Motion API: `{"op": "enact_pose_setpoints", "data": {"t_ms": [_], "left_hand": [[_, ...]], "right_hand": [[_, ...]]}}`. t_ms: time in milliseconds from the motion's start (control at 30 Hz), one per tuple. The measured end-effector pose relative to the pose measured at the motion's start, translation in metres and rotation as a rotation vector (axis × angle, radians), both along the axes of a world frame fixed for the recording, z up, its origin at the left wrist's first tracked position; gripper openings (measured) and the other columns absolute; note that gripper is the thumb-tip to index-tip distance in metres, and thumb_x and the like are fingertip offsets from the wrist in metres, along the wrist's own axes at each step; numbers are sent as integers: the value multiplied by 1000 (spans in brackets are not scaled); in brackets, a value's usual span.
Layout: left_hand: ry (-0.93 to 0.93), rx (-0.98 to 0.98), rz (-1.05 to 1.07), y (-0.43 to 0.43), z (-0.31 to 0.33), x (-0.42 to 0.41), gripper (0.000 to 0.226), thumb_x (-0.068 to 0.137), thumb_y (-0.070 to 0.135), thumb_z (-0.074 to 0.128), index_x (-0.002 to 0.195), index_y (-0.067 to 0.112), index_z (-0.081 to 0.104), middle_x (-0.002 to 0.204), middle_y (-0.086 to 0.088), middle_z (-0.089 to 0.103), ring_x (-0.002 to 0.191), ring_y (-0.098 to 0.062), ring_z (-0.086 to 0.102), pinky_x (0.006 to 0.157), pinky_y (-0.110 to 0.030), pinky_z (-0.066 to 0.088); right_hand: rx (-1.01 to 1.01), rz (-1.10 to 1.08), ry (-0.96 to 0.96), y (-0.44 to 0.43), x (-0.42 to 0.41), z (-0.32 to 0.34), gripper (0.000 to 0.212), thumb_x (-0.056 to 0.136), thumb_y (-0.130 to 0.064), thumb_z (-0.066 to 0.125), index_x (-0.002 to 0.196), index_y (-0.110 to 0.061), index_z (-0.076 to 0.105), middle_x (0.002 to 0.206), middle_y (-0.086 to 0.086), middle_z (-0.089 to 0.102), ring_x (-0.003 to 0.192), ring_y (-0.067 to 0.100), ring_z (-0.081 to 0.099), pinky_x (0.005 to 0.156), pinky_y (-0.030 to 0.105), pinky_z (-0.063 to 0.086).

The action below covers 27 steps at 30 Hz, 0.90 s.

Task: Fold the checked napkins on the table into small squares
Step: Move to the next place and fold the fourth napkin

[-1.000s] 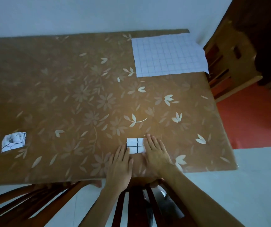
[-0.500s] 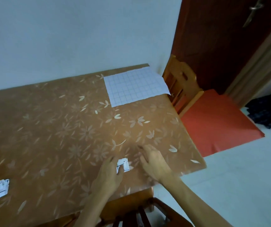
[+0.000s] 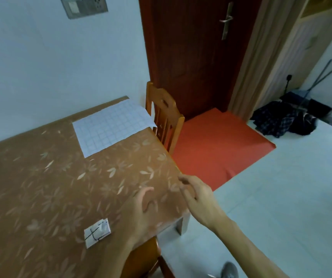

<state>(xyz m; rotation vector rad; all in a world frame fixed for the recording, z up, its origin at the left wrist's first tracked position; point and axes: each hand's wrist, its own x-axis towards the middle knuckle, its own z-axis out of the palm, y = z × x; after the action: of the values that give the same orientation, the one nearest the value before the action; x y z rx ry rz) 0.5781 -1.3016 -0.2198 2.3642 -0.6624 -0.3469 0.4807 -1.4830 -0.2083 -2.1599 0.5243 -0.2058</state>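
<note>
Brown flowered covering lies over the table (image 3: 40, 177). In the head view, a small folded napkin (image 3: 97, 232) rests near the front edge, just left of the left hand (image 3: 143, 209), whose fingers are loosely curled, apart and hold nothing. The right hand (image 3: 199, 195) hovers at the table's right edge, fingers relaxed and empty. A flat checked napkin (image 3: 111, 127) lies at the far corner, beside a wooden chair (image 3: 165, 119).

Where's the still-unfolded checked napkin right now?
In the head view, the unfolded napkin lies flat at the far right corner of the table, right beside the wooden chair that stands in front of the door.
</note>
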Motion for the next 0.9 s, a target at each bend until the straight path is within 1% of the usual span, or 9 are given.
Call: {"op": "enact_pose_setpoints", "data": {"t_ms": [67,133,167,233,300,400,567,800,900], "left_hand": [[-7,-26,-41,-35,12,-15,32,96,26,64,128,29,61,118,21,59,103,7,53,86,-3,37],[45,-79,-69,-72,17,-28,31,95,29,65,126,29,61,115,21,60,95,11,55,82,-1,42],[68,-105,-72,-90,16,-35,30,94,29,65,124,31,61,115,20,62,98,10,57,87,-7,47],[86,-108,-69,-126,13,-49,30,94,30,64,122,38,61,116,18,65,107,2,61,96,-29,54],[64,-86,-76,-162,12,-64,32,93,30,64,123,40,60,119,17,65,111,-6,61,98,-39,52],[32,-61,-120,-212,13,-85,31,96,27,62,126,33,62,122,19,60,115,-7,59,103,-32,47],[69,-12,-192,-270,15,-100,32,98,29,60,130,32,58,128,16,59,119,-3,54,101,-19,42],[139,-53,-187,-322,16,-73,33,97,27,62,131,30,60,129,10,61,122,-7,55,105,-31,48],[128,-68,-194,-346,11,-46,34,97,25,62,131,27,60,127,9,62,121,-7,55,105,-32,47]], "right_hand": [[10,-35,-15,-32,-18,4,33,102,-29,47,134,-24,57,129,-13,60,117,-3,52,90,-2,32],[24,-79,-35,-64,-36,7,34,102,-30,49,135,-24,57,131,-13,60,118,-3,52,94,1,33],[34,-99,-42,-81,-46,7,35,102,-30,50,135,-24,57,131,-12,60,117,-3,52,95,5,36],[38,-136,-44,-114,-65,6,34,102,-30,51,135,-23,58,131,-10,62,115,-4,52,96,10,39],[52,-164,-31,-146,-84,6,34,102,-29,51,134,-22,58,130,-10,62,115,-3,53,92,3,37],[78,-212,-6,-189,-107,6,35,102,-30,50,136,-23,57,130,-11,61,111,-2,52,83,-5,34],[128,-289,-16,-239,-127,6,35,102,-31,51,136,-23,57,129,-11,61,110,-3,52,81,-5,35],[159,-316,-6,-288,-105,6,38,102,-36,49,139,-26,54,132,-16,59,111,-7,49,80,-4,36],[154,-301,-12,-309,-81,5,39,103,-35,48,140,-25,53,132,-16,58,114,-6,50,81,-3,38]]}}
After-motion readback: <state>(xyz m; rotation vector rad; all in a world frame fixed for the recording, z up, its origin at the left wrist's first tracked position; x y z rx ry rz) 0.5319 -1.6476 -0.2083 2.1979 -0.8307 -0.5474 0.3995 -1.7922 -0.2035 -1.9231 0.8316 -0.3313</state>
